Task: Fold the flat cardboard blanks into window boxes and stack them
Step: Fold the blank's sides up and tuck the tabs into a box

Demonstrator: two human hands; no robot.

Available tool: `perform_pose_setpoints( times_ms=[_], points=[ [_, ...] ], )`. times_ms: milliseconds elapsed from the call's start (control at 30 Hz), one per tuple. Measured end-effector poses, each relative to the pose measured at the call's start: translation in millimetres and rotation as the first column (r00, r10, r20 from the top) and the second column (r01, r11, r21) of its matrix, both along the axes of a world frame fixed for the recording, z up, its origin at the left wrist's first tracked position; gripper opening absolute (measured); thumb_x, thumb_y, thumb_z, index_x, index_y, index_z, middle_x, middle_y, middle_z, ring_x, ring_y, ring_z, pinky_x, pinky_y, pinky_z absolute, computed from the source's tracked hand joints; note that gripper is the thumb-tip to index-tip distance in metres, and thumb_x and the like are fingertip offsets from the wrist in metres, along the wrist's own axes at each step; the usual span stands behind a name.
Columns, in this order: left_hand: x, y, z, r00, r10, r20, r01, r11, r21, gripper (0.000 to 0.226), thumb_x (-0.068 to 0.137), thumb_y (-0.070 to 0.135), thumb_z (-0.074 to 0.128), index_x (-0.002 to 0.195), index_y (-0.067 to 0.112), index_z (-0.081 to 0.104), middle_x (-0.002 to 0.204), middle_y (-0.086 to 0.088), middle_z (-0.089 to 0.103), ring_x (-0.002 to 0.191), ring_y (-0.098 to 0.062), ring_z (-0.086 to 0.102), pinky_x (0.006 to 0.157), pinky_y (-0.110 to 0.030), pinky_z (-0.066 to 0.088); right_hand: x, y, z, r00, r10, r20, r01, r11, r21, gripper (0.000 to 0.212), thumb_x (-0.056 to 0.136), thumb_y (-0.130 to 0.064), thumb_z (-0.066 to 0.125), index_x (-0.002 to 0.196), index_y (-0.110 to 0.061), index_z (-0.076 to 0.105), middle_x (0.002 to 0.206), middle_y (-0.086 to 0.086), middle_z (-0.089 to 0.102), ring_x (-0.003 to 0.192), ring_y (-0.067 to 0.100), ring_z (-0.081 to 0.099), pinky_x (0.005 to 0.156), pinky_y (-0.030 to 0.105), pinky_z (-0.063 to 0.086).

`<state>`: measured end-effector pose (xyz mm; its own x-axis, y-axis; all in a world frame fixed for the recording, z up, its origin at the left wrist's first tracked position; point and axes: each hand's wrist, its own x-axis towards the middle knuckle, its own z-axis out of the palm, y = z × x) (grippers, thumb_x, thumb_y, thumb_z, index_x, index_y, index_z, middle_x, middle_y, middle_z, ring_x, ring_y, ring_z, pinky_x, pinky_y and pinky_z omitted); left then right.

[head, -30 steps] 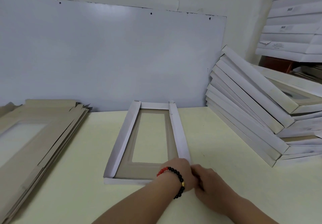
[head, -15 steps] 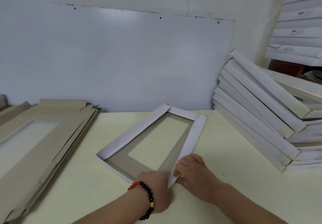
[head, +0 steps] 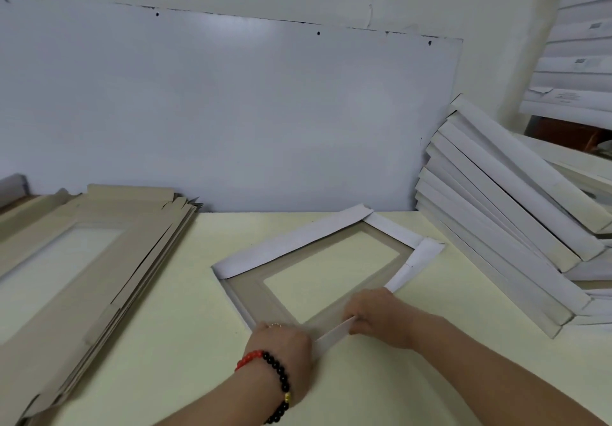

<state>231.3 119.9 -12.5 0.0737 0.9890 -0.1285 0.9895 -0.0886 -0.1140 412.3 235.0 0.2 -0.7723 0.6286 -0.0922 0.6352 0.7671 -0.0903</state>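
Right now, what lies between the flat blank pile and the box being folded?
Only bare table, in the head view, separates the flat blanks from the half-folded box.

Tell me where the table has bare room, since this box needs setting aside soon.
Bare table lies between the flat blanks and the box being folded, and near its front edge by the right hand. The leaning finished boxes crowd the right side.

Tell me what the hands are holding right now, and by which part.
Both hands hold the half-folded window box by its near side flap: left hand at one end, right hand at the other.
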Motion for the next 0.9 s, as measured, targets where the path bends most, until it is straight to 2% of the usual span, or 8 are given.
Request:
perform_pose_setpoints(
  times_ms=[100,233,333,533,633,733,833,900],
  points=[
    [-4,3,2,0.999,-0.017,-0.045,0.016,1.000,-0.022,0.026,0.092,0.032,0.039,0.099,0.021,0.061,0.104,-0.004,0.064,0.102,-0.025,0.057,0.088,-0.039,0.032,11,14,2,0.997,-0.083,0.003,0.083,0.994,-0.064,0.017,0.094,-0.030,0.055,0.104,-0.023,0.066,0.094,-0.009,0.056,0.098,0.014,0.054,0.084,0.030,0.035],
    [-23,7,11,0.996,-0.017,-0.091,0.011,0.998,-0.056,0.022,0.090,0.029,0.041,0.096,0.021,0.061,0.101,-0.003,0.064,0.102,-0.024,0.055,0.088,-0.039,0.030,25,29,6,0.984,-0.177,0.036,0.179,0.981,-0.074,0.020,0.093,-0.032,0.057,0.109,-0.025,0.066,0.107,-0.006,0.064,0.102,0.014,0.056,0.087,0.027,0.039],
    [-41,9,16,0.994,-0.002,-0.107,-0.007,0.997,-0.081,0.013,0.089,0.030,0.045,0.089,0.023,0.055,0.096,0.000,0.061,0.100,-0.022,0.052,0.088,-0.038,0.028,38,35,8,0.969,-0.245,0.035,0.248,0.965,-0.086,0.018,0.092,-0.032,0.060,0.107,-0.026,0.068,0.102,-0.009,0.064,0.096,0.011,0.056,0.081,0.024,0.039],
    [-77,14,24,0.985,0.057,-0.166,-0.078,0.990,-0.121,0.023,0.087,0.032,0.046,0.102,0.023,0.062,0.093,0.006,0.056,0.103,-0.018,0.047,0.092,-0.035,0.027,66,38,10,0.934,-0.353,0.047,0.356,0.926,-0.125,0.008,0.090,-0.032,0.062,0.091,-0.029,0.069,0.091,-0.007,0.065,0.086,0.011,0.059,0.078,0.026,0.044],
    [-94,20,28,0.980,0.094,-0.176,-0.121,0.982,-0.147,0.019,0.086,0.032,0.048,0.100,0.026,0.059,0.087,0.008,0.053,0.108,-0.016,0.044,0.097,-0.036,0.022,84,39,12,0.916,-0.395,0.072,0.401,0.911,-0.093,0.025,0.089,-0.035,0.062,0.066,-0.042,0.053,0.076,-0.010,0.059,0.074,0.005,0.054,0.069,0.021,0.040],
    [-111,29,28,0.968,0.117,-0.222,-0.149,0.980,-0.132,0.022,0.086,0.031,0.048,0.104,0.028,0.061,0.094,0.007,0.060,0.118,-0.018,0.041,0.108,-0.044,0.012,93,35,15,0.900,-0.419,0.119,0.428,0.901,-0.067,0.026,0.089,-0.037,0.061,0.067,-0.038,0.048,0.075,-0.007,0.059,0.071,0.006,0.054,0.067,0.022,0.041],
    [-123,41,28,0.952,0.134,-0.277,-0.155,0.986,-0.056,0.028,0.078,0.016,0.045,0.096,0.029,0.061,0.092,0.006,0.056,0.118,-0.020,0.039,0.108,-0.046,0.010,88,28,15,0.904,-0.404,0.140,0.412,0.910,-0.035,0.030,0.091,-0.035,0.058,0.065,-0.034,0.043,0.067,-0.011,0.050,0.064,0.001,0.046,0.058,0.016,0.032],
    [-124,49,26,0.935,0.123,-0.331,-0.131,0.991,-0.003,0.030,0.076,0.010,0.045,0.093,0.030,0.059,0.098,0.007,0.057,0.119,-0.023,0.037,0.107,-0.049,0.008,81,21,15,0.899,-0.406,0.167,0.410,0.912,0.009,0.033,0.094,-0.037,0.054,0.065,-0.032,0.037,0.069,-0.013,0.046,0.073,0.007,0.047,0.062,0.022,0.035]
  ],
)
